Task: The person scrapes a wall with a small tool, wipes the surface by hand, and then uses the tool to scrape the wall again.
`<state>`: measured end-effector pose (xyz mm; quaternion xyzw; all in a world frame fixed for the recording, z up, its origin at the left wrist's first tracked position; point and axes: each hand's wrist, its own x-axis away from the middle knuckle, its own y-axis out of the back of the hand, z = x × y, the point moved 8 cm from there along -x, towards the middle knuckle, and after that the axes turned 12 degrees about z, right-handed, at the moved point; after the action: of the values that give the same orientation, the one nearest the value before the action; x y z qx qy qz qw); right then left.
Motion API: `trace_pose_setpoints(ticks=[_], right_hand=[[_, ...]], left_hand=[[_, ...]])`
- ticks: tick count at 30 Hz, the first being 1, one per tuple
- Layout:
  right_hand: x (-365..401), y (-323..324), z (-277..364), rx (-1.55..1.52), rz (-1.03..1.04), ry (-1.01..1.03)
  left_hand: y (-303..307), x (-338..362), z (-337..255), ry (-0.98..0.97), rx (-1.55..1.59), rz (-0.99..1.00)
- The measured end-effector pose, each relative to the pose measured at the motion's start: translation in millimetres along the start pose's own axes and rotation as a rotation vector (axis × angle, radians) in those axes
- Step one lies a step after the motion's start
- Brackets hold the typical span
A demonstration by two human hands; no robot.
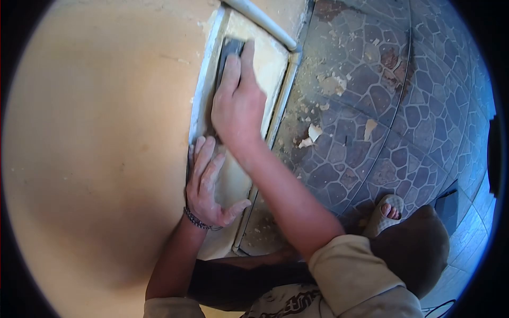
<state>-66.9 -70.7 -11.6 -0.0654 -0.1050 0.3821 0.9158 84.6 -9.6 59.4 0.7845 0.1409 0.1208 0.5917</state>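
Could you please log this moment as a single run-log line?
right hand: holds dark block against pale strip | left hand: flat on strip beside wall | floor: paint flakes

Right hand (238,100) presses a dark block (231,50) against the pale panel (268,63) set in a grey frame (204,79). Left hand (207,185) lies flat, fingers extended, on the frame's lower edge; a bracelet (197,221) circles its wrist. Paint flakes (313,135) litter the stone-pattern floor (382,90).

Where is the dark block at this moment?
In the head view, upper centre: the dark block lies under the right hand, just below the white pipe.
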Motion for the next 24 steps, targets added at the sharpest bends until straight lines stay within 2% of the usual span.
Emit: trace_pose_setpoints(ticks=[3,6,8,11,12,14,16,19,21,23,24], right_hand=[[-35,15,0,-0.022,0.036,-0.056],[-15,5,-5,0.058,-0.022,0.048],[4,2,-9,0.063,0.012,0.026],[-31,17,3,0.043,0.026,0.052],[-35,15,0,-0.003,0.014,-0.023],[-11,1,-12,0.074,0.01,0.044],[9,-2,-10,-0.065,0.035,-0.055],[0,4,-6,0.107,0.046,-0.026],[-24,11,-6,0.002,0.081,-0.139],[-30,11,-2,-0.015,-0.007,-0.044],[-19,6,-2,-0.013,0.02,-0.066]], left_hand=[[2,-2,-2,0.006,-0.014,-0.048],[4,-3,-3,0.005,-0.013,-0.049],[4,-2,-2,0.007,0.003,-0.037],[1,1,0,0.01,-0.022,-0.01],[1,0,0,0.02,-0.02,-0.028],[1,3,-2,0.034,0.01,-0.032],[4,0,-2,0.014,0.022,-0.032],[0,1,-1,0.027,-0.008,-0.009],[-1,0,1,0.035,-0.016,-0.009],[1,5,-3,0.046,-0.007,-0.002],[1,5,-3,0.036,-0.004,-0.017]])
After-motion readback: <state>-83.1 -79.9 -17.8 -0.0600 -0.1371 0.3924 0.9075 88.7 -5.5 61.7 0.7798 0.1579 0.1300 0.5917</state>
